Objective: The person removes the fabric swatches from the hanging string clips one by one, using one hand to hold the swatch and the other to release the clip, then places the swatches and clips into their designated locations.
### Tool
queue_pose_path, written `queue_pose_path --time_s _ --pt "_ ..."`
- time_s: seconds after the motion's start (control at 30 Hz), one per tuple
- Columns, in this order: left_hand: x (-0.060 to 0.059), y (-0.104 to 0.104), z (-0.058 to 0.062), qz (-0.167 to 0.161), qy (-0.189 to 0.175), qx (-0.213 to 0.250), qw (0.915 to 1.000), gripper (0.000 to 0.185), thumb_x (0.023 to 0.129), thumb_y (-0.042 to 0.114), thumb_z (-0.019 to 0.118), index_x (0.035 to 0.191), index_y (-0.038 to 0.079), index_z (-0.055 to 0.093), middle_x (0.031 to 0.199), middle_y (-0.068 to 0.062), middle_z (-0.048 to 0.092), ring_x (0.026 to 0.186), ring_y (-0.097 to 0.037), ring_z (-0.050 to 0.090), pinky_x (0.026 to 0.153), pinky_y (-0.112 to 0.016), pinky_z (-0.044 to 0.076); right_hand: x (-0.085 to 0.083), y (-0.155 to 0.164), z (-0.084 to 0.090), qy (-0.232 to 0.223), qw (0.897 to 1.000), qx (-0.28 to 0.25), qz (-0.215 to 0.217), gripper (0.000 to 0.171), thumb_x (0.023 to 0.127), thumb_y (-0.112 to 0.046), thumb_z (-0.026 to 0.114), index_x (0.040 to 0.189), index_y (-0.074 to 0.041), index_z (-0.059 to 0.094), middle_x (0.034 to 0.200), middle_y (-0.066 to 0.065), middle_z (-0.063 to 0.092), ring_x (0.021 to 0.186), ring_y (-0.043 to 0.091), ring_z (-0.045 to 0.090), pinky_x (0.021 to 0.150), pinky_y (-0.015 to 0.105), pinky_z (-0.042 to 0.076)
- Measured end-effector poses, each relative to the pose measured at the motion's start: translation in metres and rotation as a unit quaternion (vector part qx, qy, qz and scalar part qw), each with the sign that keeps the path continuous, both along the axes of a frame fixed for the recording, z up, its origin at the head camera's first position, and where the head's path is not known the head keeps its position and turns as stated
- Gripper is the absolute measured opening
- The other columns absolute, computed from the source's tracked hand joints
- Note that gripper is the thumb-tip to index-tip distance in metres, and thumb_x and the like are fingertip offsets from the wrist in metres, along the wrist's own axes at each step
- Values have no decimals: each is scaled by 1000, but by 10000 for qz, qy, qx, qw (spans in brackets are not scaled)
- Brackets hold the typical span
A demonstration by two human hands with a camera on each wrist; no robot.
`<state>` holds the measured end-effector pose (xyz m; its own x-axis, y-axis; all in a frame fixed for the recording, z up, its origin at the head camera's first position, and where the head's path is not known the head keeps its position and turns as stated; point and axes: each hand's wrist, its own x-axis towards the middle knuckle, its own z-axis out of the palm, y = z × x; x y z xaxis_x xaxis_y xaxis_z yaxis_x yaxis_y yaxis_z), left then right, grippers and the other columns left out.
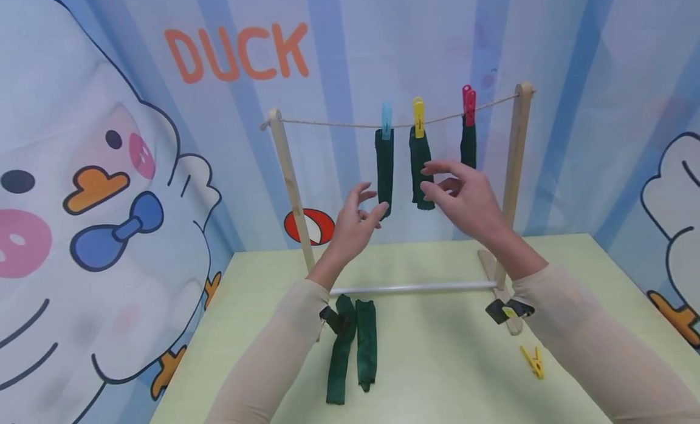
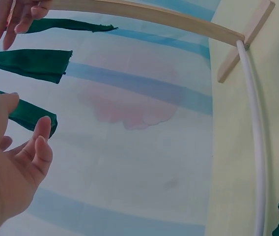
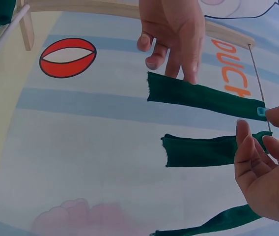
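Three dark green cloth strips hang from a string (image 1: pixel 333 124). A light blue clothespin (image 1: pixel 386 121) holds the left strip (image 1: pixel 385 169), a yellow clothespin (image 1: pixel 418 117) the middle strip (image 1: pixel 419 153), and a red clothespin (image 1: pixel 470 107) the right strip (image 1: pixel 468 146). My left hand (image 1: pixel 352 225) is beside the lower end of the left strip, fingers loosely bent; whether it touches the cloth I cannot tell. In front of the middle strip is my right hand (image 1: pixel 467 199), its thumb and forefinger apart with nothing between them. Part of that strip is hidden behind it.
Wooden posts (image 1: pixel 516 163) carry the string, joined low down by a white rod (image 1: pixel 421 288). Two more green strips, one on the left (image 1: pixel 339 375) and one beside it (image 1: pixel 367 345), lie on the table (image 1: pixel 437 363). A loose yellow clothespin (image 1: pixel 535 363) lies at the right.
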<state>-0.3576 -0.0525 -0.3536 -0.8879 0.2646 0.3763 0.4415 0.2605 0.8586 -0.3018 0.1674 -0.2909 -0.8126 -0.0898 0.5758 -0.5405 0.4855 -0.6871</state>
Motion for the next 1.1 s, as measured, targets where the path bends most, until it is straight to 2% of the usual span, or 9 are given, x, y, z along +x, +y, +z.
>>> queue_pose_path --time_s 0.37,0.6,0.83,1.0,1.1 --pt "-6 7 -4 -211 -179 124 9995 59 103 33 58 153 15 33 142 -9 52 73 -23 62 70 -33 52 -4 -8 13 205 9996 -143 99 37 100 -20 64 134 -7 60 125 10 64 87 23 71 66 19 53" --pt "-7 6 0 68 -28 45 10000 49 103 31 58 147 14 43 124 -9 59 73 -34 57 62 -29 49 -7 -15 32 490 9987 -42 146 38 99 -21 65 134 -7 61 126 8 64 82 22 69 71 18 53" --pt "-5 5 3 119 102 -4 9999 43 103 28 57 143 12 49 114 -9 61 68 -22 54 65 -29 51 -10 -23 47 678 9976 15 161 38 98 -20 65 134 -8 61 128 6 64 81 20 69 72 18 52" --pt "-5 4 3 45 181 -70 9998 40 104 26 56 141 9 54 113 -10 61 76 -22 56 68 -29 51 -14 -29 55 745 9971 96 106 39 99 -21 64 136 -9 60 128 4 65 81 17 69 70 18 51" --pt "-5 3 2 16 226 -94 9997 36 105 24 55 136 7 58 112 -10 62 78 -23 57 68 -28 51 -14 -32 60 788 9967 125 110 38 100 -21 63 136 -9 59 121 7 67 79 18 68 67 18 50"
